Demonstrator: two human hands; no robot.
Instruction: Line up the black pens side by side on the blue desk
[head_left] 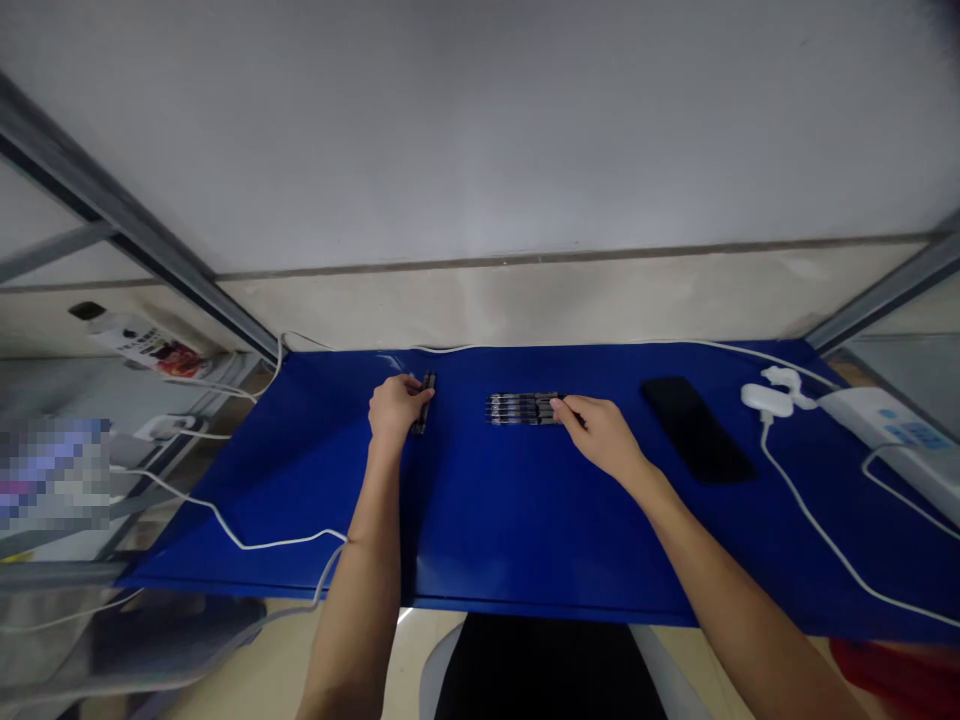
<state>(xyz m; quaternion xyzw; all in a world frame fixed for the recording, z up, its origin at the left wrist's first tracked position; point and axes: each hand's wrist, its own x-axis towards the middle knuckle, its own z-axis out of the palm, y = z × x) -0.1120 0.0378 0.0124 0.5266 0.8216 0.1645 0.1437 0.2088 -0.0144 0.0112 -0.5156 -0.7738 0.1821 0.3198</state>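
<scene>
Several black pens lie side by side in a row (523,408) on the blue desk mat (480,520). My right hand (600,435) is at the row's right end, with thumb and forefinger pinching a black pen (571,410). A narrow bundle of dark pens (424,403) lies lengthwise to the left, with the fingertips of my left hand (397,408) closed on its upper part. Part of the bundle is hidden behind those fingers. A black smartphone (697,430) lies face up to the right of my right hand.
A white power strip (874,420) and white charger (766,400) sit at the mat's right end, with white cables (825,530) trailing across it. Another cable (225,525) runs along the left. A wall stands behind the desk, and a dark chair back (547,670) is below the front edge.
</scene>
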